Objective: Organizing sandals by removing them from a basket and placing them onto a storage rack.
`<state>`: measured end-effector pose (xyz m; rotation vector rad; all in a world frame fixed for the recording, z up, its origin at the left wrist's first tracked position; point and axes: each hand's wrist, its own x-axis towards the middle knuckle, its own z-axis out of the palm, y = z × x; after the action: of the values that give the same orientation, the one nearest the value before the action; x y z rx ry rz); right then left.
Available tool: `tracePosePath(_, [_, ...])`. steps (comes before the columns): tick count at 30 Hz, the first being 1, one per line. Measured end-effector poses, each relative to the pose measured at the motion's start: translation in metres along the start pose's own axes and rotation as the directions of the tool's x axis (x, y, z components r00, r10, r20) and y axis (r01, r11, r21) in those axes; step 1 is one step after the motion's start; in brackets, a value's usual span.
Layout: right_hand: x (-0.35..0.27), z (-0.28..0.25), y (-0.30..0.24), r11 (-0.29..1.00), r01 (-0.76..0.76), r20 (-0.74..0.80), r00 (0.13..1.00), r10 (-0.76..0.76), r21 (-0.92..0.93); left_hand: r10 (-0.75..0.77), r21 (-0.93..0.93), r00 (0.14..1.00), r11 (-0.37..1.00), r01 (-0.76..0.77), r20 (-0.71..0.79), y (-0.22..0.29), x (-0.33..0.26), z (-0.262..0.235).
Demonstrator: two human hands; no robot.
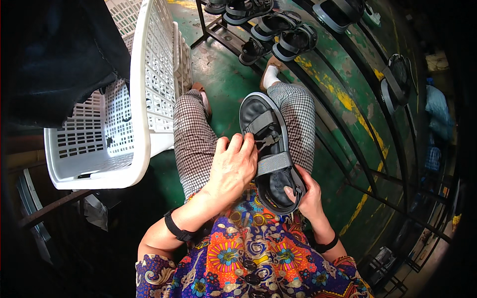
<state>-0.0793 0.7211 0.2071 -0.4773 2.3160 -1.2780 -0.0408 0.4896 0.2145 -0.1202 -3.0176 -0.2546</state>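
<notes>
A grey and black strapped sandal (271, 149) lies along my right thigh, toe pointing away from me. My right hand (307, 197) grips its heel end, thumb hooked over the heel strap. My left hand (232, 166) rests on the sandal's left side, fingertips pinching at the middle strap and its small fastener. I am seated, with checked trousers and a bright patterned shirt below.
A white perforated plastic crate (141, 107) stands tilted at my left, beside my left knee. A metal rack (348, 129) runs along my right, and more sandals (283, 35) sit on it ahead. The floor (226, 74) is green concrete.
</notes>
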Motion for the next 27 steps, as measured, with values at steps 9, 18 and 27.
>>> tracePosePath(9, [0.002,-0.001,-0.01,0.99,0.08,0.029,0.997,-0.077,-0.118,0.109,0.072,0.992,0.992,-0.105,-0.064,-0.007,0.0,0.002])
tracePosePath(18, [0.004,0.001,-0.018,0.972,0.166,0.055,0.986,-0.159,-0.163,0.119,-0.043,0.993,0.992,-0.119,-0.009,-0.017,0.003,-0.001])
tracePosePath(27, [-0.002,-0.004,0.006,0.995,0.042,0.082,0.995,-0.049,0.092,0.187,-0.268,0.977,0.941,-0.207,-0.1,-0.048,0.01,-0.003])
